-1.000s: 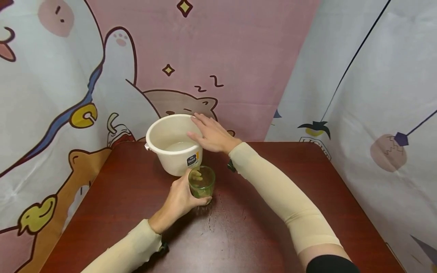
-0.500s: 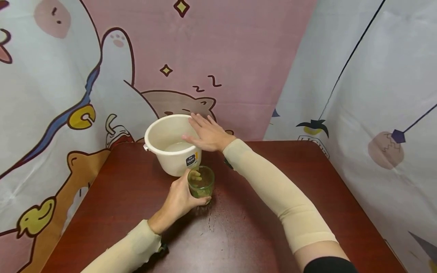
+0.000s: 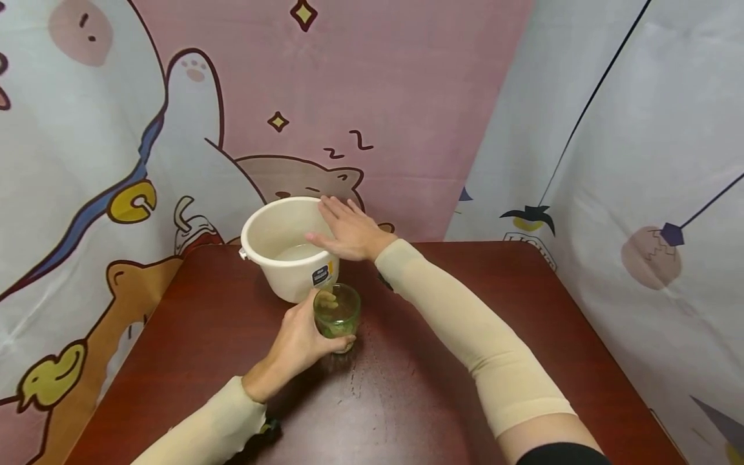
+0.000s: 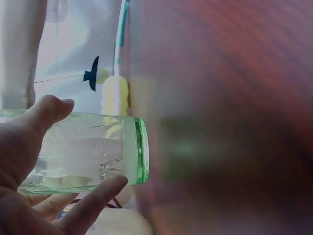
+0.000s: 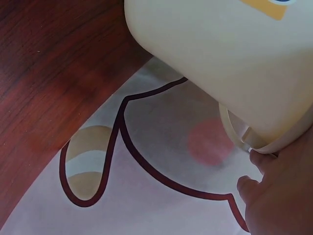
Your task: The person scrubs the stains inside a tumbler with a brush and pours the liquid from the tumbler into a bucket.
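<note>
My left hand (image 3: 298,339) grips a green-tinted drinking glass (image 3: 338,323) from the left side, thumb at the near side. In the left wrist view the clear glass (image 4: 83,152) shows droplets on its wall and a thick base. Whether the base touches the table I cannot tell. Just behind it stands a white plastic bucket (image 3: 285,278) with a little clear liquid at the bottom. My right hand (image 3: 351,232) rests on the bucket's right rim, fingers straight and thumb over the opening. Its fingertips lie beside the bucket's handle (image 5: 230,127) in the right wrist view.
The reddish-brown table (image 3: 465,310) carries small wet marks in front of the glass. Its far edge meets a cartoon-printed cloth (image 3: 418,129), and more pale cloth (image 3: 610,161) hangs along the right. The bucket stands close to that far edge.
The head view has shifted slightly, so everything sits a little further left. Both hands keep their places at the glass and the bucket's rim, the right hand's fingers moving only slightly.
</note>
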`<state>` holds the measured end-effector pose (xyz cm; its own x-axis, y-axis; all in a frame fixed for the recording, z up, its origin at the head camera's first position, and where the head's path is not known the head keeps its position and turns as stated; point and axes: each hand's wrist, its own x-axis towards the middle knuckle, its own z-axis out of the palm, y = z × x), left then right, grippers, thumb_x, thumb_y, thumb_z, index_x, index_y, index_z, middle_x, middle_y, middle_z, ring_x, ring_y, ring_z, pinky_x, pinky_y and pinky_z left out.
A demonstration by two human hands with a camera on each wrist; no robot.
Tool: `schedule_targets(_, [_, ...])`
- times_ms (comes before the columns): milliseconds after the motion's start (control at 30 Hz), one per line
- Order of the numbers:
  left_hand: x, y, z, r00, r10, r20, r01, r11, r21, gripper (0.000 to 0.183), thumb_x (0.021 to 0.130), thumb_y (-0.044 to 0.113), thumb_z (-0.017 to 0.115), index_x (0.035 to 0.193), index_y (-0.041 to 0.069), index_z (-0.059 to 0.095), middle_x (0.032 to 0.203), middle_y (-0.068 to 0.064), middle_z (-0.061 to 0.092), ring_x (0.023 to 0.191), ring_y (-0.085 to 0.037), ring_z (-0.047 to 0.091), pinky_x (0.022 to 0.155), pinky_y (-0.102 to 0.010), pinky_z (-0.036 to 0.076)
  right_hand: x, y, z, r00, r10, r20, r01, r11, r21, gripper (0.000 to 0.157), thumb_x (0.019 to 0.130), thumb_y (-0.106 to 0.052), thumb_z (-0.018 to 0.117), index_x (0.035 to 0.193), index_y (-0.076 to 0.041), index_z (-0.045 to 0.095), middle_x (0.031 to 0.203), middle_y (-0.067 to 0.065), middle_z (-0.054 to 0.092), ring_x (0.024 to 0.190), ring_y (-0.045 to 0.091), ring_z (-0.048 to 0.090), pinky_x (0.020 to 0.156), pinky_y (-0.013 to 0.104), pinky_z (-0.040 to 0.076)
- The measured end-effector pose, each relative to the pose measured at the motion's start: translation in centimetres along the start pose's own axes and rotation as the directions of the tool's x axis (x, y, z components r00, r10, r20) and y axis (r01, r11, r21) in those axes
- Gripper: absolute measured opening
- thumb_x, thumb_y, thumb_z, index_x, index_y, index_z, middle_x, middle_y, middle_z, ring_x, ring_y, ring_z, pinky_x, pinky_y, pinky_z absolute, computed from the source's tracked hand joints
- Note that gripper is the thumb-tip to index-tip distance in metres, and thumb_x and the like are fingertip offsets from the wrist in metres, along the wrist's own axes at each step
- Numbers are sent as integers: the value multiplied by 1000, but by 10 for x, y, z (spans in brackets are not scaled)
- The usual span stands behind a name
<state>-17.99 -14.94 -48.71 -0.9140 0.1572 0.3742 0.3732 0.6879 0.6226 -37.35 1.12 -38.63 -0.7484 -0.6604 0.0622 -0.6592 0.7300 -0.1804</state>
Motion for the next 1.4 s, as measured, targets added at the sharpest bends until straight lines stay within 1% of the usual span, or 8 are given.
schedule_targets(267, [5, 14, -24, 999, -3, -38, 4, 1000, 27, 89, 72, 48, 112, 142, 17, 67, 119, -4, 84, 108, -29, 85, 92, -54, 69, 1, 1, 2, 1000, -8, -9, 7, 1000, -19, 104, 115, -81, 30, 187, -8, 14, 198, 11, 11, 186, 28, 9, 152, 51, 5])
schedule_targets(467, [14, 28, -54, 995, 31, -90, -34, 999, -31, 91, 74, 47, 112, 148, 15, 68, 123, -1, 85, 108, -23, 84, 91, -51, 69, 1, 2, 3, 1000, -7, -6, 7, 1000, -17, 102, 116, -80, 30, 188, -9, 12, 199, 10, 8, 186, 28, 8, 152, 50, 4])
schedule_targets(667, [27, 41, -85, 992, 10, -128, -18, 998, -61, 80, 82, 45, 108, 146, 17, 68, 126, -1, 85, 103, -21, 83, 85, -43, 69, 1, 2, 4, 1000, -21, -14, 20, 999, -38, 99, 118, -75, 34, 187, -8, 13, 198, 12, 10, 186, 30, 10, 152, 51, 7])
schedule_targets(767, [33, 44, -98, 987, 3, -159, -11, 999, -46, 79, 84, 45, 107, 147, 17, 68, 130, -5, 85, 108, -27, 84, 88, -47, 67, 1, 2, 4, 1000, -26, -9, 25, 998, -57, 89, 117, -56, 38, 187, -7, 12, 199, 12, 9, 186, 31, 9, 152, 52, 8])
schedule_targets(900, [42, 45, -111, 982, 7, -191, -12, 1000, -27, 81, 84, 45, 107, 149, 16, 67, 129, -6, 86, 106, -28, 83, 85, -45, 66, 1, 3, 3, 999, -32, -3, 32, 996, -82, 94, 105, -38, 45, 187, -5, 13, 199, 13, 8, 186, 32, 9, 151, 53, 9])
schedule_targets(1000, [50, 46, -119, 980, 14, -198, -18, 1000, -15, 82, 85, 47, 106, 149, 16, 66, 125, -5, 85, 103, -27, 83, 82, -42, 67, 0, 3, 1, 1000, -29, -7, 28, 997, -76, 94, 107, -42, 46, 187, -4, 13, 199, 13, 8, 186, 33, 10, 151, 53, 9])
schedule_targets(1167, [62, 44, -129, 979, 19, -203, -16, 1000, 14, 84, 86, 49, 104, 151, 14, 63, 127, -8, 82, 106, -31, 83, 87, -49, 67, -1, 4, 1, 1000, -27, -16, 26, 999, -48, 93, 113, -53, 43, 187, -5, 14, 198, 14, 9, 186, 33, 10, 151, 53, 9])
schedule_targets(1400, [71, 42, -142, 975, 22, -222, -7, 998, 69, 76, 85, 46, 105, 138, 10, 64, 121, -11, 79, 104, -34, 82, 88, -54, 65, -1, 2, 3, 1000, -23, -10, 23, 1000, -18, 94, 119, -66, 37, 187, -7, 12, 198, 12, 9, 186, 32, 9, 152, 51, 8])
